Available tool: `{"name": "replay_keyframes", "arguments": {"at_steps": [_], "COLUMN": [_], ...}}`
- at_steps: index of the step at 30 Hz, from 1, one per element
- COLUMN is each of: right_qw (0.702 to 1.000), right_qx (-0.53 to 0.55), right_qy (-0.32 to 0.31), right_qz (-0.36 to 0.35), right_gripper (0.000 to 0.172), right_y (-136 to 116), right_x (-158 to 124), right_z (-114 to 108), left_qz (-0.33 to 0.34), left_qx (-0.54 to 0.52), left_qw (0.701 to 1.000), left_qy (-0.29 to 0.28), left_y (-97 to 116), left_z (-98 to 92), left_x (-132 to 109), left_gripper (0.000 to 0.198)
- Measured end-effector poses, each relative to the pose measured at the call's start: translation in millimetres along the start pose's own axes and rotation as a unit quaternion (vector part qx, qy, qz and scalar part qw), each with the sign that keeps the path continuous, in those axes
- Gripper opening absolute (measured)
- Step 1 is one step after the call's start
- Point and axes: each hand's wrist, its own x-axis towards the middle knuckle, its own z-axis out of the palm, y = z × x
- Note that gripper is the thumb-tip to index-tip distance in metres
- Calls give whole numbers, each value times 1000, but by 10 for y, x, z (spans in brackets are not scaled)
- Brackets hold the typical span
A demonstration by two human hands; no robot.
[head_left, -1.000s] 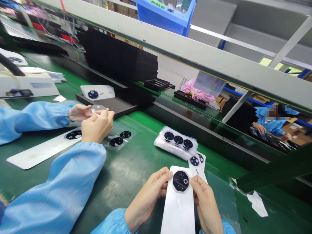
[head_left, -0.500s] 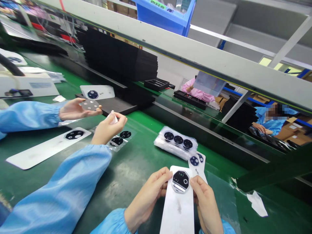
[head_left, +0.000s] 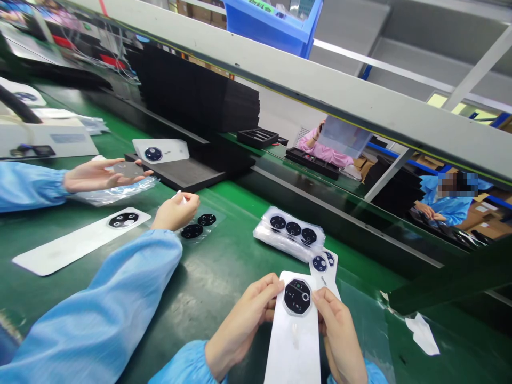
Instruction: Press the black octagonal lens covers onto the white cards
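Both hands [head_left: 246, 322] [head_left: 340, 330] gripping one white panel [head_left: 294, 354], one octagonal black disc [head_left: 296, 297] on it, three bagged black discs [head_left: 293, 228] beyond

This is a factory workshop, as a long green workbench [head_left: 224, 298], stacked flat black trays [head_left: 192, 88], a pink-sleeved person [head_left: 333, 155] and a blue-smocked person [head_left: 456, 211] show.

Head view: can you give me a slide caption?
Left hand and right hand hold a white panel by its edges at a green table, near a co-worker's blue sleeve.
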Motion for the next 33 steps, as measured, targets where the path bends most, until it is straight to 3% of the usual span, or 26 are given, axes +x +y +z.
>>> {"name": "replay_keyframes", "arguments": {"at_steps": [10, 21, 26, 33], "right_qw": [1000, 997, 999, 991], "right_qx": [16, 54, -11, -80], "right_qy": [-7, -48, -44, -28], "right_qz": [5, 40, -7, -105], "right_gripper": [34, 38, 37, 32], "right_y": [12, -5, 18, 25], "right_x": [23, 15, 44, 137], "right_z": [-1, 29, -12, -72], "left_qz": [11, 56, 117, 185], "left_qx": [7, 87, 161, 303], "left_qw": [1000, 995, 980, 933], "left_qy": [3, 8, 22, 64], "left_y": [-40, -10, -62, -42], "left_z": [-12, 7, -18, 53], "left_x": [24, 6, 49, -48], "left_gripper": [34, 37, 33, 21]}}
